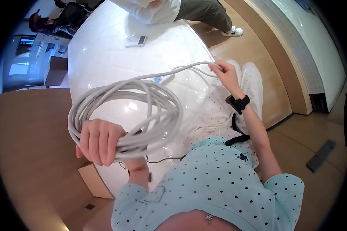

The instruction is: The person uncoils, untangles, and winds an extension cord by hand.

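Note:
A thick coil of light grey cable (164, 96) hangs in several loops above the white-covered table (104, 46). My left hand (100, 140) is wrapped round the lower left part of the loops, its fingers closed. From the top of the coil a strand stretches to the right. My right hand (225, 75), closed in a pinch, holds that strand near the table's right edge. The lower right loops are slightly blurred. Beneath the strand lies a white item (164, 79) with a blue patch, partly hidden by the cable.
A small white box with a dark panel (142, 40) lies farther back on the table. Someone in a white top (158, 11) is at the far edge. A thin black cord (164, 159) runs near my body. On the floor at right lies a dark flat bar (320, 156).

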A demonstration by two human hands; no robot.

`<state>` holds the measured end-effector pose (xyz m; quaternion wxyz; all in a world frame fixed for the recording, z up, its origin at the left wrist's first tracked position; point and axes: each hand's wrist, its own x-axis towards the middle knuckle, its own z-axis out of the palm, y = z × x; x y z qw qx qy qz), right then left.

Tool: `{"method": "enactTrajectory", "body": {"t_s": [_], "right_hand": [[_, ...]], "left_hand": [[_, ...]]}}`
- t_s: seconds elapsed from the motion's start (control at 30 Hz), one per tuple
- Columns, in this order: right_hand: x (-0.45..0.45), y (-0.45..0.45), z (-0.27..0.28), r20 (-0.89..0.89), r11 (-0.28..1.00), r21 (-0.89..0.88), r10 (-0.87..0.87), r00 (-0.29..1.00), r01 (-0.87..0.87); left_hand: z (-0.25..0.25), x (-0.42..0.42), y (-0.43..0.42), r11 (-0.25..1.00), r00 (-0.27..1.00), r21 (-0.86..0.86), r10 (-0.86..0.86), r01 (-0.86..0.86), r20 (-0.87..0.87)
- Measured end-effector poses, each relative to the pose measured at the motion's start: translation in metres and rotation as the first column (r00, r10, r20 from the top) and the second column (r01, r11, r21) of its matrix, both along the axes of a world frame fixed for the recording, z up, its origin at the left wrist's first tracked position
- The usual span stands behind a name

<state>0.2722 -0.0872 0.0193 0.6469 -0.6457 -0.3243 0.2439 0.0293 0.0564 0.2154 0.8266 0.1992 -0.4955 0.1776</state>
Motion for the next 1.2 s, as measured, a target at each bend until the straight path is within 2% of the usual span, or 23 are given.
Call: {"method": "enactTrajectory", "body": {"t_s": [0.07,0.1,0.2,0.37,0.47,0.6,0.63,0.67,0.73,0.77,0.87,0.9,0.97,1.07,1.13,1.17,1.2], "right_hand": [[0.001,-0.004,0.007,0.027,1.0,0.008,-0.014,1.0,0.013],[0.001,-0.005,0.01,0.043,0.999,0.007,-0.039,0.998,0.038],[0.005,-0.009,0.008,0.065,0.998,0.002,-0.061,0.996,0.061],[-0.009,-0.016,0.013,0.14,0.995,-0.017,0.1,0.985,-0.098],[-0.021,-0.021,0.033,0.194,0.981,-0.033,0.193,0.962,-0.19],[-0.04,-0.024,0.055,0.277,0.947,-0.025,0.314,0.908,-0.32],[-0.048,-0.023,0.058,0.303,0.932,-0.007,0.346,0.888,-0.361],[-0.054,-0.021,0.062,0.329,0.915,0.01,0.378,0.865,-0.404],[-0.065,-0.015,0.084,0.358,0.86,-0.15,0.508,0.784,-0.488],[-0.068,-0.011,0.091,0.364,0.822,-0.229,0.569,0.737,-0.522],[-0.078,0.0,0.081,0.09,0.843,0.006,0.535,0.84,-0.538],[-0.079,0.001,0.081,0.008,0.831,0.071,0.552,0.834,-0.551],[-0.081,0.001,0.083,-0.157,0.805,0.202,0.589,0.793,-0.558],[-0.083,-0.003,0.084,-0.056,0.756,0.183,0.647,0.761,-0.629],[-0.085,-0.003,0.08,-0.072,0.752,0.168,0.654,0.753,-0.637],[-0.086,-0.002,0.074,-0.081,0.752,0.162,0.655,0.751,-0.638],[-0.086,0.001,0.055,0.032,0.756,0.097,0.648,0.761,-0.647]], "left_hand": [[-0.003,-0.004,0.016,0.986,0.992,0.164,0.023,-0.002,-0.125],[-0.007,-0.005,0.022,0.983,0.987,0.183,0.003,0.027,-0.162],[-0.016,-0.012,0.017,1.0,0.989,-0.028,-0.007,0.003,-0.149],[-0.012,-0.001,0.037,0.987,0.988,0.092,0.141,-0.135,-0.055],[-0.018,-0.001,0.047,0.951,0.954,0.154,0.284,-0.268,-0.095],[-0.022,0.006,0.049,0.852,0.868,0.378,0.456,-0.362,-0.196],[-0.023,0.013,0.055,0.838,0.902,0.459,0.404,-0.296,-0.155],[-0.025,0.014,0.051,0.807,0.865,0.499,0.461,-0.316,-0.198],[-0.031,0.02,0.034,0.739,0.773,0.58,0.573,-0.343,-0.274],[-0.031,0.027,0.028,0.692,0.766,0.64,0.594,-0.333,-0.244],[-0.025,0.036,0.008,0.521,0.714,0.781,0.686,-0.345,-0.142],[-0.021,0.036,0.007,0.452,0.719,0.812,0.693,-0.369,-0.059],[-0.017,0.037,0.005,0.402,0.708,0.808,0.706,-0.43,0.025],[-0.009,0.038,0.003,0.301,0.664,0.81,0.734,-0.503,0.14],[-0.008,0.037,-0.003,0.223,0.595,0.805,0.781,-0.55,0.191],[-0.006,0.037,-0.003,0.234,0.602,0.795,0.774,-0.56,0.196],[-0.003,0.037,-0.004,0.247,0.609,0.785,0.768,-0.568,0.199]]}}
